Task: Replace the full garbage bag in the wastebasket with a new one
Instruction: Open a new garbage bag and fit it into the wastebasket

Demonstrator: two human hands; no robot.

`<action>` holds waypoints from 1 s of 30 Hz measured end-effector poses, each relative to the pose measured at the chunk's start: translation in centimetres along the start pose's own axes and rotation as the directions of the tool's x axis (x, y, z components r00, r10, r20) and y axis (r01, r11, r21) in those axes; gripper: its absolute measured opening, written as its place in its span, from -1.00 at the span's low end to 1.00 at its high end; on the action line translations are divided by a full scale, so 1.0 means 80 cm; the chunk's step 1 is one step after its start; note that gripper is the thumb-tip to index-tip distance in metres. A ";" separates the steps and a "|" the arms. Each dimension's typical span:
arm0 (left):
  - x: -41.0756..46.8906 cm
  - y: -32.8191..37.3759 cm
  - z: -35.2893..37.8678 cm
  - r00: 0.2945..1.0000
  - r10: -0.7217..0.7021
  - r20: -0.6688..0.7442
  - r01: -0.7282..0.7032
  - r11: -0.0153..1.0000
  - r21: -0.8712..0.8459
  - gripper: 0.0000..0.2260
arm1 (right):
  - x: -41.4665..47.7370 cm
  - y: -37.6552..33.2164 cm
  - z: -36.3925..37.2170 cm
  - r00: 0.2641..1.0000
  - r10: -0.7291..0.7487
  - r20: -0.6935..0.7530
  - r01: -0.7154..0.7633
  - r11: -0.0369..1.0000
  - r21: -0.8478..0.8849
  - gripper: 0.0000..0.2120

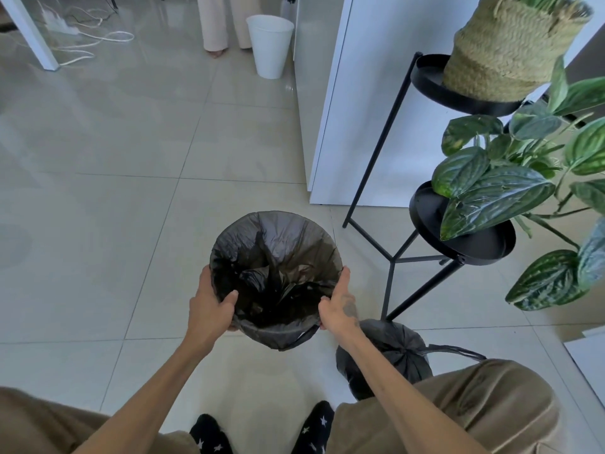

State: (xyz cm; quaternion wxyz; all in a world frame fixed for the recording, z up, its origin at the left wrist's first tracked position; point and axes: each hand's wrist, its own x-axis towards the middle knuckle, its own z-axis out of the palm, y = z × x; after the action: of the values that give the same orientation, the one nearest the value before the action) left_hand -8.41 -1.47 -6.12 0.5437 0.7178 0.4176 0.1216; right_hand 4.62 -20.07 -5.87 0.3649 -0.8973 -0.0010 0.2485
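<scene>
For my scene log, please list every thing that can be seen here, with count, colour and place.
wastebasket: one, lined with a black bag, floor centre, held at the rim
tied garbage bag: one, black, floor, right of the wastebasket
white bin: one, white, far floor
plant stand: one, black, two round trays, right
woven pot: one, straw colour, upper tray
leafy plant: one, green, right, over the lower tray
cables: several, white, far left floor
standing person's legs: pale trousers, beside the white bin
socks: two, black with white stars, bottom
hands: left hand, right hand, on the rim
</scene>
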 end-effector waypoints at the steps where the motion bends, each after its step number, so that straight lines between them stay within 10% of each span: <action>1: 0.010 0.008 0.007 1.000 0.006 0.003 -0.006 1.000 -0.020 -0.50 | 0.009 -0.005 -0.005 1.000 -0.010 -0.017 0.010 1.000 0.005 -0.16; 23: 0.267 0.116 0.151 0.990 0.092 0.109 -0.092 0.996 -0.001 -0.62 | 0.244 -0.060 -0.063 0.972 0.006 -0.236 0.056 0.965 0.256 -0.49; 27: 0.273 0.120 0.150 0.988 0.095 0.125 -0.111 0.985 0.129 -0.64 | 0.230 -0.055 -0.078 0.993 0.021 -0.117 0.026 0.919 0.394 -0.28; 30: 0.269 0.120 0.142 0.995 0.084 0.053 -0.096 0.956 0.277 -0.27 | 0.199 -0.045 -0.084 0.993 0.003 -0.116 0.035 0.944 0.328 -0.09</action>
State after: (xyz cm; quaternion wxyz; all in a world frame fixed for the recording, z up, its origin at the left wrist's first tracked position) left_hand 16.60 5.96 -7.97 0.4393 0.8079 0.3863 0.0715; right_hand 22.22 -18.88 -6.50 0.5113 -0.8363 0.0541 0.1902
